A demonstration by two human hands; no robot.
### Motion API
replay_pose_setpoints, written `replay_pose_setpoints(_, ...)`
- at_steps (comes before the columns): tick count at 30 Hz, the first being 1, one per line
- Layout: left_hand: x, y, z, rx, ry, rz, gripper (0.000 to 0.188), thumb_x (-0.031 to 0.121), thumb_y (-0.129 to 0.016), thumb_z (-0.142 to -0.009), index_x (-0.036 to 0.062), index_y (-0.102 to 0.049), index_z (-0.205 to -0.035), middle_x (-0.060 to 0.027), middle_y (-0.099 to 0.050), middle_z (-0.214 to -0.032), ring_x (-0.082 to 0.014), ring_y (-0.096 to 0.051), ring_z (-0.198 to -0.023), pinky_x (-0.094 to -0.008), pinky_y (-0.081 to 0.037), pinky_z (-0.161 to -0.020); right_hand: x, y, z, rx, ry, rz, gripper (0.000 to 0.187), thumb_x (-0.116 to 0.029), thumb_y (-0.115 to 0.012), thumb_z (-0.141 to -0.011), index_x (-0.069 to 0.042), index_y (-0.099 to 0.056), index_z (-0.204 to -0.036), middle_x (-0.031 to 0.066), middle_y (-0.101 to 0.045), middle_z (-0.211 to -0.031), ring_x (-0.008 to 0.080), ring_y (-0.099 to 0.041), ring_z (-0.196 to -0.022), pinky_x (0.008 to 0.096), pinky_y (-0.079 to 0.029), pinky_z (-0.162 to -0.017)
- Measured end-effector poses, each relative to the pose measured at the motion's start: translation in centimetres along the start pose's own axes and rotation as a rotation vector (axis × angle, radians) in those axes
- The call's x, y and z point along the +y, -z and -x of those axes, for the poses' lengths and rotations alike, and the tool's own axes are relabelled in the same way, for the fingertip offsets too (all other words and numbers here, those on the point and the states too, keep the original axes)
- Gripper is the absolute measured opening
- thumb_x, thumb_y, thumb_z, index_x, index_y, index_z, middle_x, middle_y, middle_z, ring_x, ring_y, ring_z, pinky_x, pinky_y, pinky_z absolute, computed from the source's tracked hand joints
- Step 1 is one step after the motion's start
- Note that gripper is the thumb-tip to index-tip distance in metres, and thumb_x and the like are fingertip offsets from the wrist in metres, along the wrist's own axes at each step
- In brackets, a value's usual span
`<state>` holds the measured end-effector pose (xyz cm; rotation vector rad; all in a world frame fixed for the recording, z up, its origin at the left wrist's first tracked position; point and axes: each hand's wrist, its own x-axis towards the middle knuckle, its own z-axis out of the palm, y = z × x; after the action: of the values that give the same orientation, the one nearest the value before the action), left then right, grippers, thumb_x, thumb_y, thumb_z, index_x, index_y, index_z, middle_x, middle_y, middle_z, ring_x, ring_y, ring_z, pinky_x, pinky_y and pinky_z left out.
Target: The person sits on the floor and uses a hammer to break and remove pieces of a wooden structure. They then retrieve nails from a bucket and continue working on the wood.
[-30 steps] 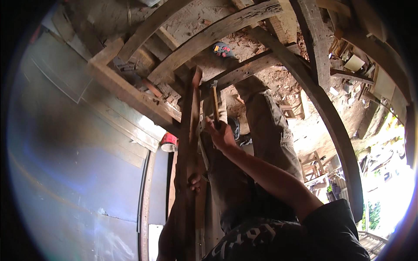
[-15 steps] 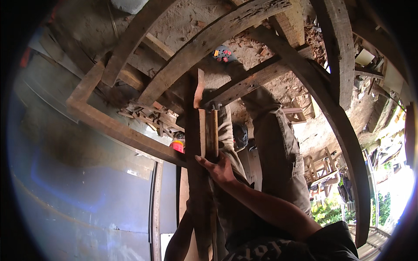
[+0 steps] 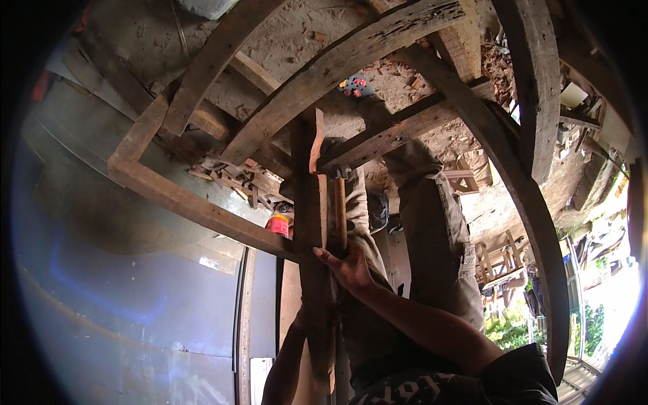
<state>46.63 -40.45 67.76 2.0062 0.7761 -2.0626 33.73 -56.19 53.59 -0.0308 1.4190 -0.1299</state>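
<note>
My right hand (image 3: 351, 268) is closed around the lower end of a tool with a straight wooden handle (image 3: 341, 212) and a small grey metal head (image 3: 343, 173), which looks like a hammer. The thumb reaches left against a dark upright wooden post (image 3: 312, 223). The handle runs beside this post, and the head is near where a crosspiece (image 3: 405, 128) meets it. My left forearm (image 3: 287, 368) comes up on the post's left side; the hand is mostly hidden behind the wood, so its fingers do not show.
Curved wooden pieces (image 3: 337, 64) arch over the far side and down the right (image 3: 533, 216). An angled rail (image 3: 202, 212) joins the post from the left. Beyond are a red tub (image 3: 277, 225), scrap wood (image 3: 243, 182) and a grey panel (image 3: 135, 283). My trousered legs (image 3: 432, 223) are below.
The view has shifted slightly, so the frame appears farther right and lower. My right hand and the tool have moved slightly toward me, and the tool's head has drawn a little off the post.
</note>
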Motion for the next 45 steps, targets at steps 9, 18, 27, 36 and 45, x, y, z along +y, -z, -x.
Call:
replay_pose_setpoints(9,-0.8,-0.4,0.1,0.052,-0.028,-0.103,0.04,0.028,-0.055,-0.099,-0.0017,-0.051,-0.126,-0.0143,-0.063,-0.095,-0.028,-0.064,-0.089,-0.0366,-0.053,-0.084,1.5,-0.9,0.5,0.151,-0.05,0.317,0.034,-0.028,-0.074,-0.092,0.001,-0.064,-0.106,0.008,-0.069,-0.097,0.0138,-0.063,-0.091,0.0307,-0.05,-0.08)
replay_pose_setpoints(18,-3.4,1.3,1.3,0.108,-0.035,-0.134,0.039,0.026,-0.055,-0.1,-0.0038,-0.051,-0.125,-0.0149,-0.064,-0.096,-0.0275,-0.065,-0.089,-0.0348,-0.054,-0.082,1.6,-0.7,1.3,0.138,-0.047,0.322,0.035,-0.035,-0.071,-0.093,-0.001,-0.065,-0.102,0.0051,-0.068,-0.082,0.0117,-0.062,-0.075,0.0307,-0.051,-0.067)
replay_pose_setpoints(27,1.5,-1.9,2.1,0.182,0.042,-0.402,0.036,0.019,-0.057,-0.098,-0.0065,-0.054,-0.122,-0.0184,-0.066,-0.104,-0.0301,-0.066,-0.1,-0.0361,-0.054,-0.086,1.4,-0.5,0.1,0.11,-0.057,0.208,0.034,-0.034,-0.07,-0.093,-0.001,-0.066,-0.1,0.003,-0.066,-0.08,0.0072,-0.059,-0.074,0.0287,-0.05,-0.066)
replay_pose_setpoints(36,1.9,-1.2,2.7,0.116,-0.005,-0.349,0.046,0.038,-0.042,-0.107,0.0011,-0.056,-0.13,-0.0039,-0.063,-0.114,-0.0106,-0.058,-0.1,-0.0288,-0.049,-0.087,2.5,-0.4,-1.1,0.101,-0.091,0.36,0.033,-0.034,-0.067,-0.095,-0.002,-0.065,-0.099,0.0005,-0.064,-0.077,0.0062,-0.057,-0.071,0.0289,-0.048,-0.063)
replay_pose_setpoints(45,5.7,-2.5,4.4,0.11,0.035,-0.278,0.05,0.039,-0.043,-0.107,-0.0006,-0.052,-0.136,-0.0065,-0.06,-0.124,-0.0124,-0.055,-0.111,-0.0299,-0.044,-0.096,1.4,-0.4,-0.5,0.017,-0.182,0.085,0.034,-0.036,-0.064,-0.097,-0.002,-0.064,-0.097,0.0019,-0.064,-0.075,0.0072,-0.057,-0.067,0.03,-0.047,-0.058)
